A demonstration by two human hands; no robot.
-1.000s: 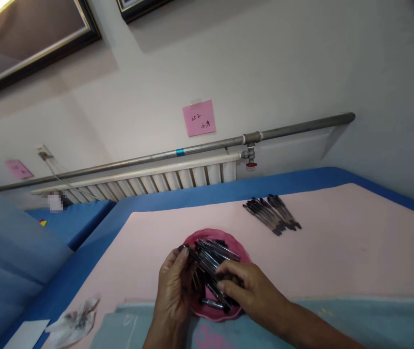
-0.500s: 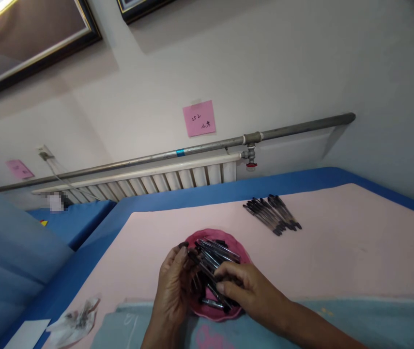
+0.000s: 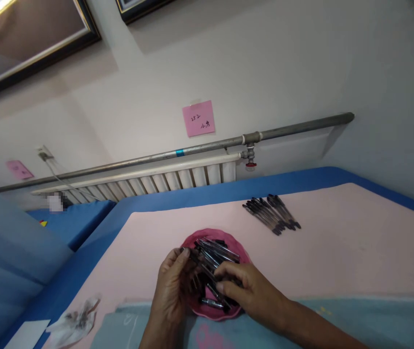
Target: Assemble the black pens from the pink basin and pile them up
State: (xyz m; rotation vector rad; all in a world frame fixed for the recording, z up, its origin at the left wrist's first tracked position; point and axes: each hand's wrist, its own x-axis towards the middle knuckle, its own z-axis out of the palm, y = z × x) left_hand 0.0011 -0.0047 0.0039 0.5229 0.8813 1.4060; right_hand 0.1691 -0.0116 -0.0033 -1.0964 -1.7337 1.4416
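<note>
A pink scalloped bowl [image 3: 241, 240] in front of me holds loose pen parts, with clear barrels and black pieces mixed together. Over it, a dark pen [image 3: 204, 265] slants between my two hands. My left hand [image 3: 172, 283], at the bowl's left side, pinches the pen's upper end, where a black cap seems to sit; the fingertips partly hide it. Thumb and fingers of my right hand [image 3: 241, 286] close on the pen's lower end above the bowl's right side. Farther back lies a group of pens [image 3: 270, 214] with black caps, side by side on the pink sheet [image 3: 330, 252].
A light blue cloth [image 3: 359, 315] runs along the near edge. Crumpled clear plastic [image 3: 76, 322] and a white card [image 3: 28, 334] lie at lower left. Behind the blue table edge [image 3: 301, 177] stand a radiator [image 3: 177, 182] and a wall pipe [image 3: 294, 130].
The black piece at my left fingertips has come down and in against the pen's end. My right hand stays in nearly the same place.
</note>
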